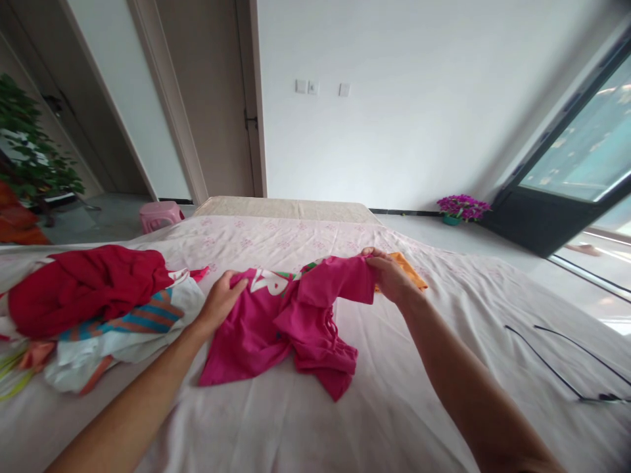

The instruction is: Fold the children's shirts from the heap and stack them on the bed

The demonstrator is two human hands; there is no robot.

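A magenta short-sleeved shirt (246,341) with a white and green print lies crumpled across the bed sheet in front of me. My left hand (223,299) pinches its upper left part. At the far right, my right hand (387,270) grips the end of a sleeve, lifted slightly off the sheet. Bunched magenta cloth with a gathered edge and a drawstring (334,325) lies against the shirt's lower right; I cannot tell whether it is a separate garment. Behind my right hand, an orange folded cloth (408,270) rests on the sheet, partly hidden.
To the left is a heap of clothes, with a red garment (93,286) over a white one with blue and brown stripes (152,312). Thin black-armed glasses (557,361) lie at right. Beyond the bed stand a pink stool (160,215) and potted purple flowers (463,207).
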